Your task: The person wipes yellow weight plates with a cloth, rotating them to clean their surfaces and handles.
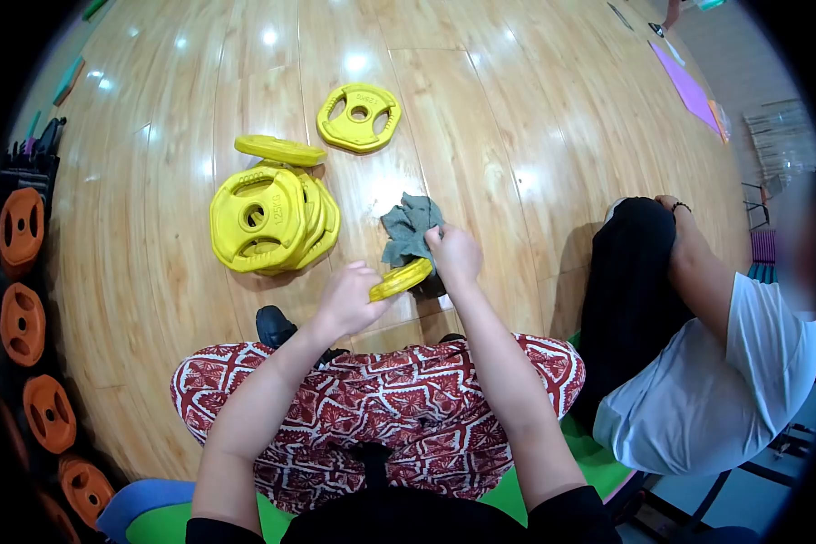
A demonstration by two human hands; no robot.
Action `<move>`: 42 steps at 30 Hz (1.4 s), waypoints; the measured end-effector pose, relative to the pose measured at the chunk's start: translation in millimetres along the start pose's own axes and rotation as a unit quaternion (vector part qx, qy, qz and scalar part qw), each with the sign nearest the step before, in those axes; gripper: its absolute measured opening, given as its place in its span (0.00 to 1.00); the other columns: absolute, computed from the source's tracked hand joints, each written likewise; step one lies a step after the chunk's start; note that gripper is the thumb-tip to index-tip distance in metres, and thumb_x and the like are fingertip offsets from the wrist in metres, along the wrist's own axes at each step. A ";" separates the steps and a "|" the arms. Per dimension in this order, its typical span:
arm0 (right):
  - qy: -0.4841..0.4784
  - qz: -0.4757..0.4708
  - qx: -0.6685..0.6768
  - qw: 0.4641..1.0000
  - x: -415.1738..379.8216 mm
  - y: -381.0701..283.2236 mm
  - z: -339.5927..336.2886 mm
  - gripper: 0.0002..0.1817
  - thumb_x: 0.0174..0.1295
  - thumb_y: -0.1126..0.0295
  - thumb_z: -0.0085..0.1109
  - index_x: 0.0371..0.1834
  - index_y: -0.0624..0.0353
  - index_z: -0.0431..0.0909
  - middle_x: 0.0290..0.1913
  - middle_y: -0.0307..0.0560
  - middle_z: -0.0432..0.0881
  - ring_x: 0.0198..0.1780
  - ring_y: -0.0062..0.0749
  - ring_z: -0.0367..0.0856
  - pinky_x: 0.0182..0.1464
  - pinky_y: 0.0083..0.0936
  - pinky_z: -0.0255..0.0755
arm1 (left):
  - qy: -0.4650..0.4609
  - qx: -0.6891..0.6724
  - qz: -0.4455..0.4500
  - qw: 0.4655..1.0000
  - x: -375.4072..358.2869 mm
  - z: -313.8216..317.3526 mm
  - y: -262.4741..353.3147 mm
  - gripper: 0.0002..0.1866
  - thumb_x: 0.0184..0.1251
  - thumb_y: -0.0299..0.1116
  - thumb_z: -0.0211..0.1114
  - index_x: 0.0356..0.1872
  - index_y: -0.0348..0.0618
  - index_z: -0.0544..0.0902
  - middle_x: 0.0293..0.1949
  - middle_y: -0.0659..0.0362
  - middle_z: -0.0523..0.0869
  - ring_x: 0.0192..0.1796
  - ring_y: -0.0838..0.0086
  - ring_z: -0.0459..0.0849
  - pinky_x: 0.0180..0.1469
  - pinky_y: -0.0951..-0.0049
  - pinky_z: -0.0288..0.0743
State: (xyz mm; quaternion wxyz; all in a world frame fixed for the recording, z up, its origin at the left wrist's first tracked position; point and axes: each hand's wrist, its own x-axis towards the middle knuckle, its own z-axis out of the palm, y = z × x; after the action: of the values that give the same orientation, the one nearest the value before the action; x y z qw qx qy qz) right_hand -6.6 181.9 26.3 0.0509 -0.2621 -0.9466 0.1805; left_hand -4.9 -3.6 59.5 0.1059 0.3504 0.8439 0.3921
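Yellow weight plate [401, 279] sits at the centre of the view, held edge-on above the wooden floor [517, 118] between two hands, just beyond the person's patterned red trousers [399, 399]; going left to right from there: at nine o'clock, along the dark left edge, a row of orange plates [22, 272] stands in a rack; at about ten o'clock from the held plate a stack of yellow plates [267, 220] leans on the floor, with a flat yellow plate [280, 150] lying just behind it; at eleven o'clock, farther out, a lone yellow plate [359, 117] lies flat, well apart from the stack; the left hand [349, 299] grips the held plate's near-left rim, its fingers curled around the edge; the right hand [453, 254] is closed at the plate's far-right end, its fingers pinching a grey cloth [410, 227] that spreads toward twelve o'clock and touches the plate; at three o'clock another person sits on the floor in a white shirt [743, 372] and black trousers [630, 290], an arm resting on the raised knee, well apart from the plate; at one o'clock, far off, a purple mat [686, 86] lies on the floor.
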 end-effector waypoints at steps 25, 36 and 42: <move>0.026 -0.140 0.150 0.978 -22.4 -43.6 -28.9 0.14 0.51 0.63 0.50 0.15 0.61 0.73 0.18 0.56 0.74 0.23 0.50 0.74 0.27 0.40 0.68 | 0.021 -0.028 -0.027 0.999 -2.4 4.8 -8.2 0.11 0.37 0.36 0.61 0.18 0.37 0.77 0.22 0.51 0.78 0.31 0.58 0.74 0.37 0.62 0.69; -0.019 -0.064 0.076 0.995 -9.6 -23.3 -16.0 0.15 0.51 0.61 0.49 0.17 0.60 0.75 0.19 0.55 0.76 0.23 0.49 0.75 0.26 0.40 0.68 | 0.010 -0.036 -0.045 0.998 -4.3 5.2 -5.8 0.10 0.39 0.35 0.62 0.15 0.38 0.76 0.19 0.53 0.77 0.29 0.58 0.74 0.35 0.63 0.69; 0.025 -0.151 0.095 0.984 -21.0 -42.2 -26.5 0.12 0.48 0.65 0.51 0.14 0.59 0.73 0.18 0.52 0.75 0.22 0.45 0.76 0.26 0.37 0.69 | 0.011 -0.031 -0.036 0.999 -4.8 5.4 -7.4 0.09 0.38 0.34 0.62 0.17 0.38 0.78 0.21 0.51 0.77 0.30 0.58 0.74 0.37 0.63 0.69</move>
State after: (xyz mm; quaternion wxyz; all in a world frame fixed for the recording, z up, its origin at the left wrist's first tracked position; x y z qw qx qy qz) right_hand -3.6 145.8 66.4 0.1262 -0.1141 -0.9522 0.2536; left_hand -2.7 -7.0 50.0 0.1216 0.3119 0.8447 0.4177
